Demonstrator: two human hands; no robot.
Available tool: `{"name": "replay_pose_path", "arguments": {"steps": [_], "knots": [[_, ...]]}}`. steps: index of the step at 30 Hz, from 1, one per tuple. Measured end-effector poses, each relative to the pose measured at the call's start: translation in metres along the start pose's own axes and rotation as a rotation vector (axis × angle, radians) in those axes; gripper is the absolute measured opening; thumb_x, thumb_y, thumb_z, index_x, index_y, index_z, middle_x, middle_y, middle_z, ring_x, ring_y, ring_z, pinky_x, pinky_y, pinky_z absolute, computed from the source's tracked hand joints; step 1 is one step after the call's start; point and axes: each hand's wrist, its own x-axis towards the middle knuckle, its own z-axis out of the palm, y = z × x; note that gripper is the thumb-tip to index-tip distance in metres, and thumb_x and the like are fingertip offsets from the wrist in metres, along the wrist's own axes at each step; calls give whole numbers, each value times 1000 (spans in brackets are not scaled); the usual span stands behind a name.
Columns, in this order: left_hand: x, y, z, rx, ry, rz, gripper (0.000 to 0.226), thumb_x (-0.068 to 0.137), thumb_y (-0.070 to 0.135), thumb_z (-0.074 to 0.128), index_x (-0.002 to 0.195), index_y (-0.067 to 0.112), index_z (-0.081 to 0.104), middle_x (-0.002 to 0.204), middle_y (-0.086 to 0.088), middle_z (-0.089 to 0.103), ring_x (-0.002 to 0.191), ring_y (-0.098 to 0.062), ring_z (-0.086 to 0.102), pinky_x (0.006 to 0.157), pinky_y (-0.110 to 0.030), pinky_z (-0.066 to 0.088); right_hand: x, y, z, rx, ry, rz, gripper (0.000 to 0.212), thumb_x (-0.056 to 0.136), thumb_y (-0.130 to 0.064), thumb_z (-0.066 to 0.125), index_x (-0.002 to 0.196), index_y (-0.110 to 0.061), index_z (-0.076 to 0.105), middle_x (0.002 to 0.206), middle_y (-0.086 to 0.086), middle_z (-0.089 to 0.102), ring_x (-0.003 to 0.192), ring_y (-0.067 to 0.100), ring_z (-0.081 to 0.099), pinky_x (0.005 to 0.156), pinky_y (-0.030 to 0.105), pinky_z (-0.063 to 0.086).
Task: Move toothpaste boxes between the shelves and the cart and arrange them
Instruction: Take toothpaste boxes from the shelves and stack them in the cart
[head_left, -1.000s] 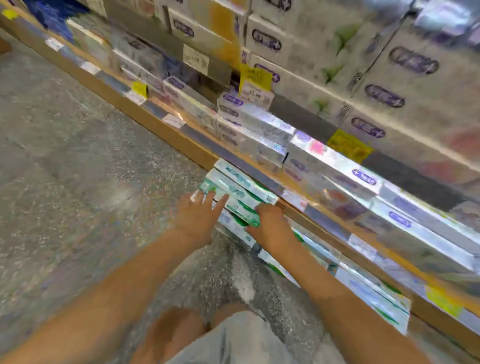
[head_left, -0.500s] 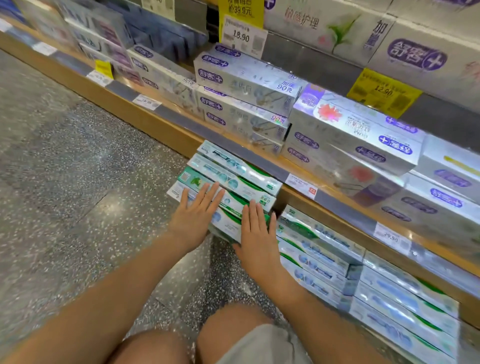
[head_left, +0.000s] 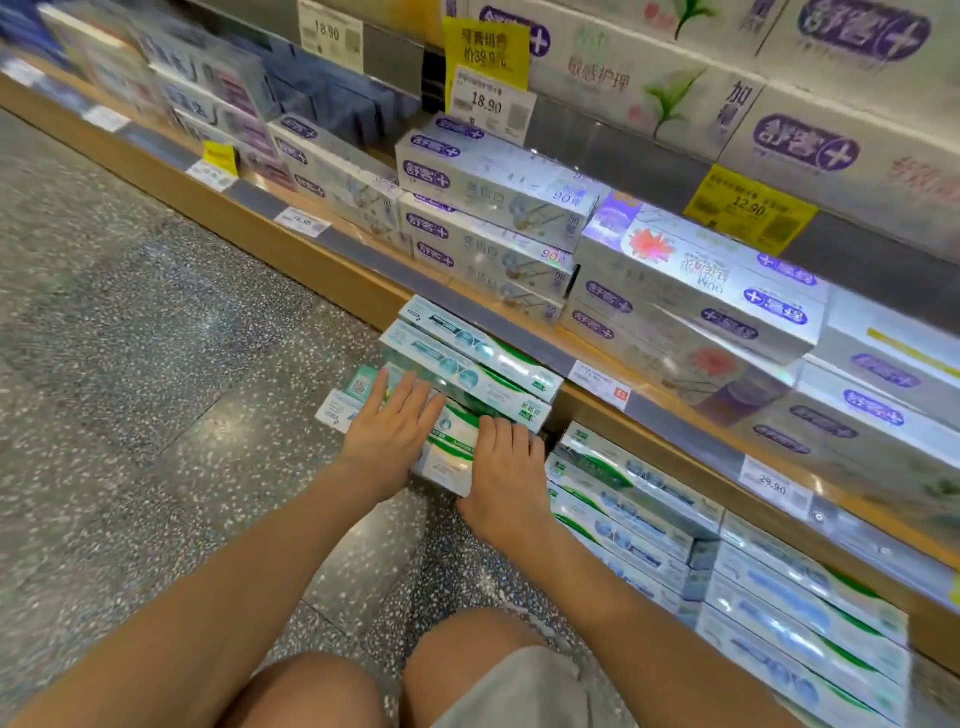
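Head view: both hands flat on the green-and-white toothpaste boxes (head_left: 467, 374) stacked at the bottom shelf.
Since the earlier frame the right hand (head_left: 506, 467) apparently slid lower; the left hand (head_left: 392, 431) stays, fingers straight, gripping nothing.

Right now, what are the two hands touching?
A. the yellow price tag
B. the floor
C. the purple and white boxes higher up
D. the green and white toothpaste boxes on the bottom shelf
D: the left hand and the right hand both lie flat, with straight fingers, on the stack of green and white toothpaste boxes at the bottom shelf.
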Motion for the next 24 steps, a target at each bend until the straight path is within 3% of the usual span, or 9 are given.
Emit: {"name": "replay_pose_path", "arguments": {"steps": [1,3,5,7,10,14,18,21,24], "knots": [[-7,-5,-8,-30,32,-6,74,91,29,51,148,4,11,152,-15,19,144,-33,12,116,-53,2,0,1,-13,-8,15,-43,88,29,-43,87,103,-1,64,87,10,62,73,27,59,67,34,51],[-28,-21,-34,-115,54,6,83,60,30,79,129,-2,47,128,-18,53,125,-35,48,106,-56,32,2,1,-54,-8,31,-139,89,29,-41,88,103,1,63,88,12,63,74,28,59,67,35,51],[-57,-44,-79,-226,78,9,83,40,28,86,113,0,56,103,-14,65,100,-33,64,91,-54,47,3,-6,-113,4,32,-227,86,29,-36,88,103,0,62,87,12,61,73,28,59,66,35,50],[-86,-80,-142,-264,51,-47,83,58,33,79,126,2,43,114,-12,57,108,-30,57,102,-48,40,13,-18,-185,-3,78,-309,83,30,-36,87,102,-2,61,86,10,61,72,27,58,65,33,49],[-133,-139,-243,-333,186,-198,72,83,30,59,142,8,24,134,-9,38,128,-28,35,115,-40,16,33,-44,-307,1,142,-415,92,25,-42,88,103,-3,59,86,9,62,73,26,60,67,32,50],[-198,-214,-384,-298,231,-286,73,72,28,70,133,4,38,123,-12,48,116,-32,45,105,-42,31,47,-77,-474,-41,225,-522,100,19,-47,89,104,-2,59,85,10,63,72,27,61,66,32,51],[-274,-266,-502,-342,331,-322,81,53,34,80,121,2,49,104,-16,57,94,-36,55,83,-45,47,38,-92,-626,-47,315,-652,88,36,-50,86,107,-6,57,88,9,63,73,27,60,65,31,49],[-332,-282,-575,-281,404,-360,86,50,50,77,118,6,47,98,-12,57,83,-32,57,70,-39,48,25,-96,-716,11,371,-783,88,45,-44,84,116,-7,47,98,11,62,81,31,60,72,34,49],[-383,-283,-634,-223,450,-448,88,52,56,73,121,8,47,102,-10,59,85,-30,59,70,-38,47,5,-105,-790,67,389,-912,81,51,-38,81,116,-3,48,100,16,62,85,36,61,75,41,51]]}}
